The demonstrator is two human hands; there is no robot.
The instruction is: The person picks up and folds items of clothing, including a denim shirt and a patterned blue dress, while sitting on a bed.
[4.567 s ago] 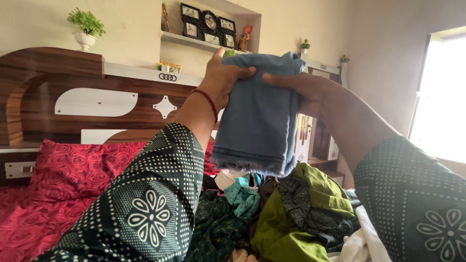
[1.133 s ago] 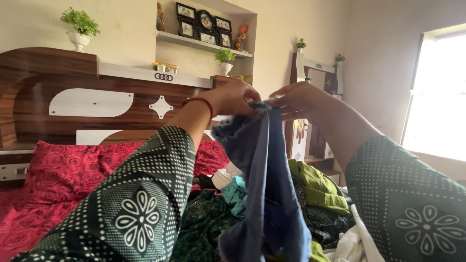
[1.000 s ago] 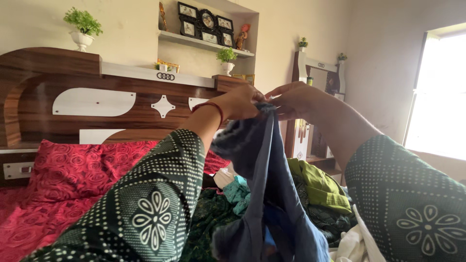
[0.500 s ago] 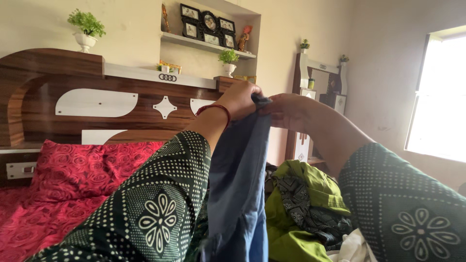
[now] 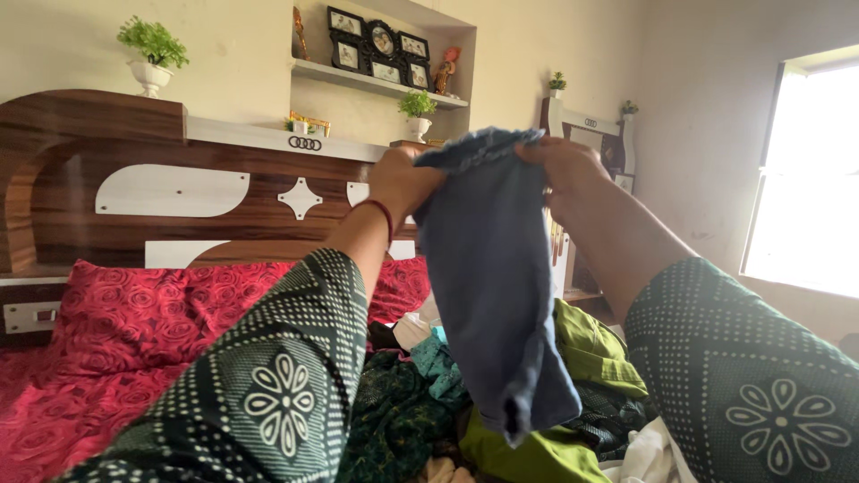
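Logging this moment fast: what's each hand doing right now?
Left hand: closed on the top edge of the blue cloth.
Right hand: closed on the same cloth's top edge, other corner.

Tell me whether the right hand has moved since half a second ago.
Yes. The right hand rose and shifted right, toward the mirror frame, spreading the blue garment.

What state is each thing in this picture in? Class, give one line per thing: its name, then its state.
Left hand: raised, gripping the cloth's top edge.
Right hand: raised, gripping the same edge.
Blue denim cloth: held up, hanging.
Clothes pile: heaped, unfolded.
Red pillow: leaning against the headboard.
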